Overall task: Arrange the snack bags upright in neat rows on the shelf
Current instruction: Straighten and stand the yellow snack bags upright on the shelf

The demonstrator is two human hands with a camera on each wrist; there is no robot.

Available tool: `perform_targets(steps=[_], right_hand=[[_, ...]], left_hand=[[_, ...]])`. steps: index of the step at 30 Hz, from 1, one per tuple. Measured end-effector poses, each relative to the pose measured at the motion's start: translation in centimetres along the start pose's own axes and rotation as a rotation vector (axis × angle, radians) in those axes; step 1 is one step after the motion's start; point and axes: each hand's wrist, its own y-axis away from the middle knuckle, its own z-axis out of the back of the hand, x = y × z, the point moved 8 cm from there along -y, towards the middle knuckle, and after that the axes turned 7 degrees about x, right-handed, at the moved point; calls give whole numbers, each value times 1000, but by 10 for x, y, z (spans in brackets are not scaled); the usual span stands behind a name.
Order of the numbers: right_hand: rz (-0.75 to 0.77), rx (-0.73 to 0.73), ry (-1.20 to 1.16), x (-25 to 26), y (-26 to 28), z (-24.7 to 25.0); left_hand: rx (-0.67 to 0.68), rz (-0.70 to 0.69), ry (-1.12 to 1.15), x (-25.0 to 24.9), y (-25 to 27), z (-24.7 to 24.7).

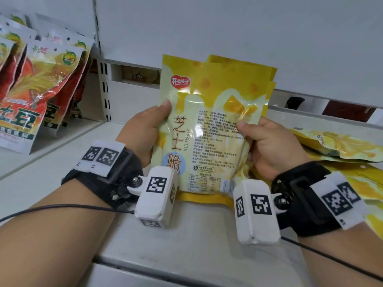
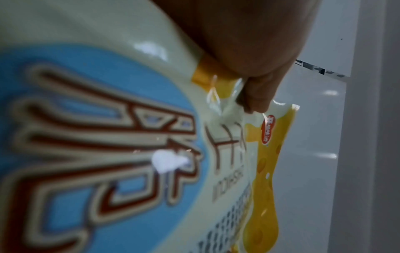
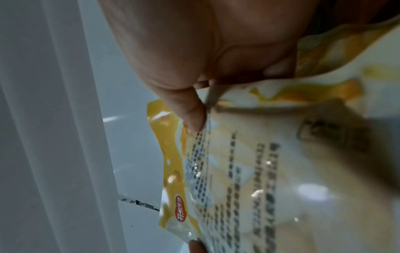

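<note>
Both hands hold a small stack of yellow and cream snack bags (image 1: 209, 121) upright, bottom edge on the white shelf (image 1: 186, 241). My left hand (image 1: 145, 129) grips the stack's left edge, thumb on the front. My right hand (image 1: 267, 141) grips the right edge, thumb on the printed text. The front bag (image 2: 129, 137) fills the left wrist view, with my left thumb (image 2: 255, 95) pressed on it. In the right wrist view my right thumb (image 3: 190, 111) pinches the bag (image 3: 259, 171). More yellow bags (image 1: 342, 150) lie flat on the shelf to the right.
Red and orange snack bags (image 1: 37, 94) stand upright in rows in the neighbouring bay at left. A slotted white upright (image 1: 104, 88) divides the bays. A white back panel (image 1: 228, 27) rises behind the stack. The shelf's front edge (image 1: 165, 264) runs below my wrists.
</note>
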Motion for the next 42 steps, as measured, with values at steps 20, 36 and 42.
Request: perform_targets(steps=[20, 36, 42], right_hand=[[251, -234, 24, 31, 16, 7], [273, 273, 337, 62, 21, -140], [256, 86, 240, 52, 11, -123]], left_hand=[[-181, -63, 222, -10, 1, 20], [187, -114, 183, -87, 20, 15], [-8, -187, -28, -83, 14, 35]])
